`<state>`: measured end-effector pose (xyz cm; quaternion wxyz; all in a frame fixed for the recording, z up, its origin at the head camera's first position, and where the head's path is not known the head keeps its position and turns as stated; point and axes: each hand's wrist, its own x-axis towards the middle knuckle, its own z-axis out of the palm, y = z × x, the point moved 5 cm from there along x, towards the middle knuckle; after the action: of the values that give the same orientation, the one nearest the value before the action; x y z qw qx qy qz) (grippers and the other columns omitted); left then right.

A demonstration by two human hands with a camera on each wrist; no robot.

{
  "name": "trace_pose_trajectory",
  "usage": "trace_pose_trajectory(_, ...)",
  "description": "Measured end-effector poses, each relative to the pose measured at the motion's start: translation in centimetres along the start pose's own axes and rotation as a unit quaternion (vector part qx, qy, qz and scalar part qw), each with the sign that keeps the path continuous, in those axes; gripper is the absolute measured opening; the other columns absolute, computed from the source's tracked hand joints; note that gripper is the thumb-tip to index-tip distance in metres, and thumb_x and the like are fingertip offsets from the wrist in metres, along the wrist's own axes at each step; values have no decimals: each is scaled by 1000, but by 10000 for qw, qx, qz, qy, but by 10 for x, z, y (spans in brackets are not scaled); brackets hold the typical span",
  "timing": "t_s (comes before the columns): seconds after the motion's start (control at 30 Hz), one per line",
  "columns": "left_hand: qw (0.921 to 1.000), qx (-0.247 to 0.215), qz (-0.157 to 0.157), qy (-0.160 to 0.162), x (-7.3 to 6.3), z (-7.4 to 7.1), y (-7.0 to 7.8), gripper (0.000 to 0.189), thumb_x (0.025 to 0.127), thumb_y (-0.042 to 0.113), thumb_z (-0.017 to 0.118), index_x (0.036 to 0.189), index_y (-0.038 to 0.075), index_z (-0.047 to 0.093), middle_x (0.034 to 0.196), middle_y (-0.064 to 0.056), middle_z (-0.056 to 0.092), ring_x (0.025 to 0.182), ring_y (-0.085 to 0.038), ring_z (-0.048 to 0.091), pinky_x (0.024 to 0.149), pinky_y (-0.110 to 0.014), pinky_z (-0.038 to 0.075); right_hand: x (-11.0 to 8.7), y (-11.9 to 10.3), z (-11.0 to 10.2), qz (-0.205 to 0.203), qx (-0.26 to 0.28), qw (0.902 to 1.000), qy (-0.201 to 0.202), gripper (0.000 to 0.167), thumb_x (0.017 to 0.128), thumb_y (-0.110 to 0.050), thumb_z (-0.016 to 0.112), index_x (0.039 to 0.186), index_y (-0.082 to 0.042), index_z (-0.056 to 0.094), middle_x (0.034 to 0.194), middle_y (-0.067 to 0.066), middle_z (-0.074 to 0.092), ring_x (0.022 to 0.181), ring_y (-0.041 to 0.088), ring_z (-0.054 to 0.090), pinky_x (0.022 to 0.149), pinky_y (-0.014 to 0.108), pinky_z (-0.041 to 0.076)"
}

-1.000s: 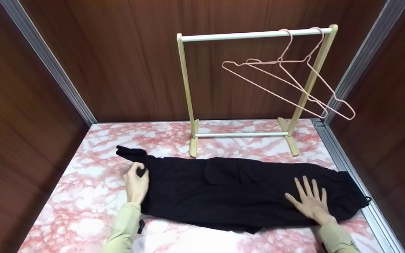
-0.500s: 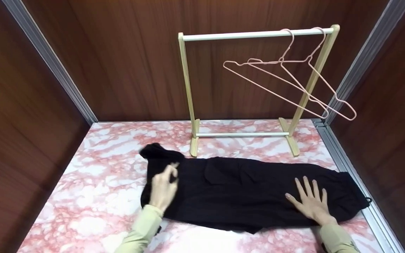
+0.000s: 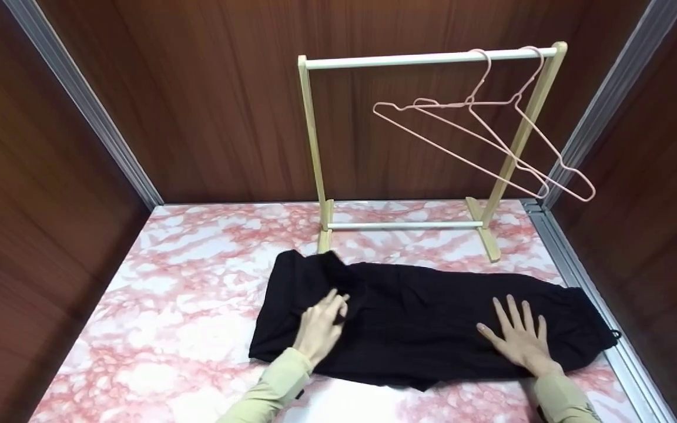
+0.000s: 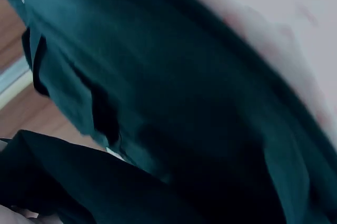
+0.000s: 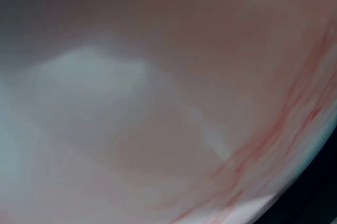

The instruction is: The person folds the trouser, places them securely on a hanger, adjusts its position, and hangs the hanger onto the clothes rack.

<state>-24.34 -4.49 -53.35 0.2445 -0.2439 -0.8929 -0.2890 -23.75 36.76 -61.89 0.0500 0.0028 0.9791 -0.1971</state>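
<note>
A pair of black trousers [image 3: 432, 329] lies lengthwise across the table, its left end doubled over toward the middle. My left hand [image 3: 319, 328] pinches the folded-over end of the cloth, which rises in a bunch at the fingers. In the left wrist view, the dark fabric [image 4: 131, 66] fills most of the picture, and a bit of the left hand [image 4: 16, 216] shows at the lower left corner. Flat on the right part of the trousers rests my right hand [image 3: 523, 346], fingers spread. The right wrist view is a blur, with the pink-and-white tabletop [image 5: 284, 145] at the right.
Behind the trousers stands a small clothes rack [image 3: 397, 61] with wooden posts and white bars. Two pink hangers [image 3: 471, 104] hang at its right end. Brown wood-grain panels [image 3: 227, 117] enclose the marbled table [image 3: 180, 294], with a metal rail [image 3: 591, 305] along the right edge.
My left hand has moved right, carrying the trousers' left end over onto the rest of the cloth and leaving a fold at the left. The right hand has stayed in place.
</note>
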Motion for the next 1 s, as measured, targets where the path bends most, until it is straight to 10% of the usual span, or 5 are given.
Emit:
trace_pose_trajectory(0.37,9962,449,509,-553,-15,40,19,31,67,-2,73,86,17,56,87,2,68,72,-22,68,58,-33,53,0,2,0,-68,139,9997,176,91,95,-67,47,162,-15,16,168,24,5,153,53,-5,115,74,-11)
trace_pose_trajectory(0.7,9672,-387,-152,-2505,-25,45,19,29,90,50,64,106,26,61,97,2,71,83,-19,68,69,-31,52,-1,1,2,-24,117,9999,54,92,95,-67,46,162,-14,13,168,24,2,153,52,-7,115,74,-13)
trace_pose_trajectory(0.9,9886,-390,-1091,-959,1,13,-5,15,97,35,59,92,22,67,81,-4,70,78,-27,70,64,-40,55,-1,3,1,-56,103,9999,121,91,95,-67,47,163,-17,12,168,24,3,153,53,-7,115,74,-13)
trace_pose_trajectory(1.0,9790,-99,-2009,-330,9,0,-28,9,94,26,63,99,19,65,99,-9,66,98,-34,64,70,-51,56,1,5,4,-121,97,9997,166,91,95,-68,45,163,-20,9,169,23,1,152,53,-8,114,75,-12)
